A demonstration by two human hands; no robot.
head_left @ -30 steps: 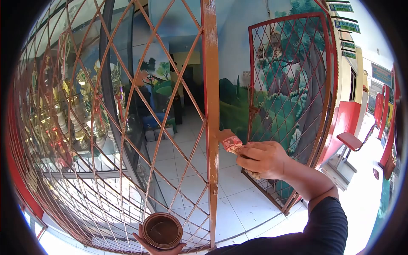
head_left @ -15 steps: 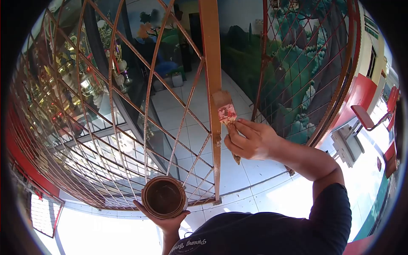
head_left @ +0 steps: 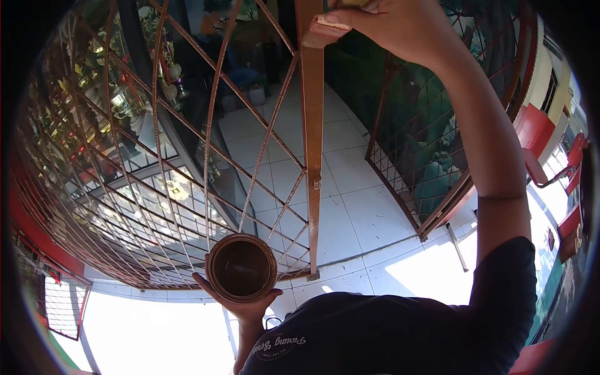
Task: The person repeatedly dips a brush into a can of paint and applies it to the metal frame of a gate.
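My left hand (head_left: 247, 307) is wrapped round a paint can (head_left: 242, 268), held upright at the lower left with brown paint inside. At the top, my right hand (head_left: 390, 28) grips a paintbrush (head_left: 325, 31) by its handle. The bristles lie against the upper part of a brown metal gate post (head_left: 312, 119). Bare, scuffed patches show lower down on the post. Rusty lattice bars (head_left: 215, 125) join the post's left side.
A second lattice panel (head_left: 400, 181) stands at the right before a painted mural wall. Behind the left lattice, a glass cabinet holds several trophies (head_left: 125, 100). White floor tiles (head_left: 350, 219) run beneath, and red chairs (head_left: 572, 219) stand far right.
My right hand has moved up along the post with the paintbrush, and the brush has tipped over sideways. The can in my left hand has risen slightly.
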